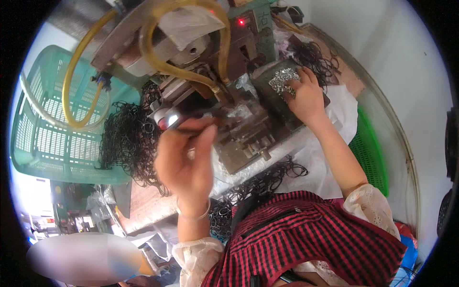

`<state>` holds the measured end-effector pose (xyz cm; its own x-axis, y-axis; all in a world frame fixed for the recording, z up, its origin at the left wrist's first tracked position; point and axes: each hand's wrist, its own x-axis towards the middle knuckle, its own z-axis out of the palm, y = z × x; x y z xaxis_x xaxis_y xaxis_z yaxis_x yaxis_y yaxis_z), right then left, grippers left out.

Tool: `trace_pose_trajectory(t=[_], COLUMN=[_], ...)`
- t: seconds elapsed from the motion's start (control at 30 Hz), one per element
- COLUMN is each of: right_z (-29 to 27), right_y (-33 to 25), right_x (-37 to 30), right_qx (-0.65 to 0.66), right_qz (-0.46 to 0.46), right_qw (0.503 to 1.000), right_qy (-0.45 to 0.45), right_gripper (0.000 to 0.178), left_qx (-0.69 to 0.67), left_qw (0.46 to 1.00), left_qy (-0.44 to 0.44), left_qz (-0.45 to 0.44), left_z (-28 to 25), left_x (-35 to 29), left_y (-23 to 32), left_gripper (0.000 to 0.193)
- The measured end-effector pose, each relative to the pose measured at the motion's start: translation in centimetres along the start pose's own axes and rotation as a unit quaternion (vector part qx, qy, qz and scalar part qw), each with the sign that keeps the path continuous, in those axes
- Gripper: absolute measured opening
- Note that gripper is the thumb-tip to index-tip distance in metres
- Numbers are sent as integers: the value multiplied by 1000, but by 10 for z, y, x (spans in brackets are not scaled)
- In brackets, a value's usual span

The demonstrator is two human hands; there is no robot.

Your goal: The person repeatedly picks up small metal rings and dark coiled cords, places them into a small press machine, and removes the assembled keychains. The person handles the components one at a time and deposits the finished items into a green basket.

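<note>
My left hand (184, 160) is raised in front of the machine's work area, blurred by motion. Its thumb and forefinger are drawn together; what lies between them is too smeared to name. My right hand (308, 98) reaches over a dark metal tray, its bent fingertips down in a heap of small silvery metal pieces (283, 79). Any piece between those fingers is hidden. Between the hands sits a metal fixture (253, 138) on the machine bed, with a bolt head toward me. A yellow hose (186, 71) ends in a nozzle above the fixture.
Tangled black rings (129, 138) are heaped left of the machine, with more loops (287, 167) at its front and others (313, 60) behind the tray. A green basket (52, 115) stands left, a brighter green one (370, 153) right. White sheeting (342, 115) lies beside the tray.
</note>
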<state>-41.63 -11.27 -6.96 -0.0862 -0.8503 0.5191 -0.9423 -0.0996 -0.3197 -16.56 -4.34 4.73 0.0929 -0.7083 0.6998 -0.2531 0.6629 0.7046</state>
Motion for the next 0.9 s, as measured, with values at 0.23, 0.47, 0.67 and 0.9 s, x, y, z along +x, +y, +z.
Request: trace_pose_trajectory(t=[0.23, 0.47, 0.67, 0.9], right_z=[16, 31, 19, 1], right_y=[25, 31, 30, 16], right_x=[10, 7, 2, 2], right_qx=[110, 103, 173, 269], right_qz=[4, -42, 91, 99], right_qw=[994, 991, 980, 958], right_qy=[1, 70, 18, -7], right_gripper=[17, 18, 22, 24], left_qx=[52, 118, 132, 394], left_qw=[997, 991, 984, 909], left_qy=[-54, -65, 69, 127], left_qz=[-25, 3, 94, 53], left_z=[24, 22, -24, -127], left_x=[11, 12, -45, -3], left_y=[-11, -9, -16, -60], left_gripper=[11, 21, 28, 14])
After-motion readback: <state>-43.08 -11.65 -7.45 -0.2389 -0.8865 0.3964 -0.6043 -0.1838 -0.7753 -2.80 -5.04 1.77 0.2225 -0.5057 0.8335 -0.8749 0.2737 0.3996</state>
